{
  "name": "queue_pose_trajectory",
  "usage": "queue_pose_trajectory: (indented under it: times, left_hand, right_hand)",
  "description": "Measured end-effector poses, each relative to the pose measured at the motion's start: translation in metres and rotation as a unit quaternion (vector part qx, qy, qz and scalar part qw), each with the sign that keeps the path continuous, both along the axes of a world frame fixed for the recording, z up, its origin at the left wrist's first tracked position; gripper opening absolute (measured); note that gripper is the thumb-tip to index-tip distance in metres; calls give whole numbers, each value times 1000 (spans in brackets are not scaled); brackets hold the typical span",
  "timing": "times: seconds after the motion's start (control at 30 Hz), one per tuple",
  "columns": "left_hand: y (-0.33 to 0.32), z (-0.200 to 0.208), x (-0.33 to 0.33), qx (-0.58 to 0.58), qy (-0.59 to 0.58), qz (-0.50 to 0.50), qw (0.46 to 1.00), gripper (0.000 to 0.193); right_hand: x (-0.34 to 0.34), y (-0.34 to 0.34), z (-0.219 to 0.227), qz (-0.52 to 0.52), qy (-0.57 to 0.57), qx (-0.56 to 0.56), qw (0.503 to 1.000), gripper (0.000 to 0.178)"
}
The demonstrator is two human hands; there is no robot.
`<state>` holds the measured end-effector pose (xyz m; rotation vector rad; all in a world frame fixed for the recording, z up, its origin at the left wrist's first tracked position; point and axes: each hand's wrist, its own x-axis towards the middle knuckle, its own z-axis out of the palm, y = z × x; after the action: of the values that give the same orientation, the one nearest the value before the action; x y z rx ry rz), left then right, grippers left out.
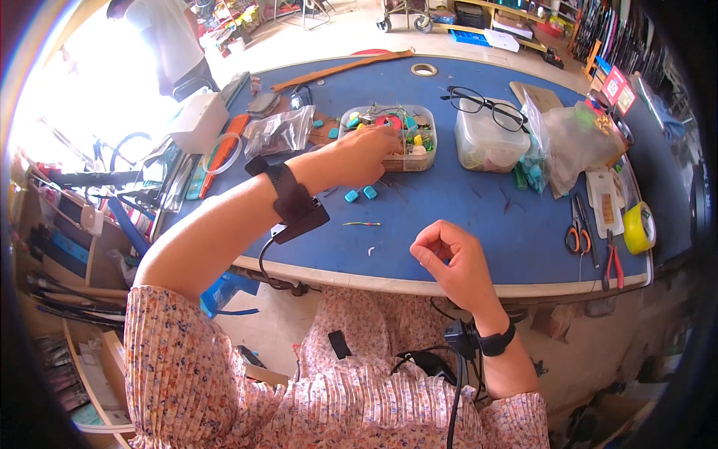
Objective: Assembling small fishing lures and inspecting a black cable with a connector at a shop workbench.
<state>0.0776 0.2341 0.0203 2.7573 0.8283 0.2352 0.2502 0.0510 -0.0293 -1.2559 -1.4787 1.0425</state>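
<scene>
My left hand (368, 153) reaches over a clear plastic tub (420, 163), its fingers bent down among the small coloured parts and thin wires inside. The fingertips are partly hidden, and whatever they pinch does not show. Just in front of the tub lie two small turquoise blocks (360, 194). Closer to me on the blue mat (314, 232) rest a short thin wire piece (362, 224) and a small white scrap (371, 251). Above the table's near edge, my right hand (452, 266) is curled with thumb and fingers together, nothing visible in it.
Black-framed glasses (486, 105) sit on a second lidded tub (490, 142). On the right lie orange-handled scissors (576, 228), red-handled pliers (613, 266) and yellow tape (639, 227). A bag of dark parts (280, 131) and white box (197, 120) occupy the left. Another person (166, 41) stands beyond.
</scene>
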Motion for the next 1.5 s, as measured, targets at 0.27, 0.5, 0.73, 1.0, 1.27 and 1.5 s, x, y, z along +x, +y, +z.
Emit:
queue_pose_trajectory:
  times: [0.27, 0.5, 0.73, 1.0, 1.27, 1.5]
  left_hand:
    - [-3, 16, -18, 3, -11, 35, 999, 26]
    - [4, 6, -19, 38, -77, -27, 996, 23]
    - [-2, 12, -18, -26, 39, -1, 999, 31]
    - [-2, 4, -20, 11, -58, 13, 998, 43]
    - [3, 13, -17, -24, -53, 80, 995, 24]
    - [5, 10, -12, 91, -74, 36, 992, 10]
  right_hand:
    - [0, 2, -3, -15, 125, -9, 992, 7]
    - [2, 0, 0, -16, 148, -36, 988, 7]
    - [1, 0, 0, -24, 142, -25, 989, 6]
    - [2, -1, -1, -33, 142, -27, 989, 7]
    - [3, -1, 1, -29, 137, -26, 990, 8]
    - [4, -1, 2, -22, 127, -22, 991, 9]
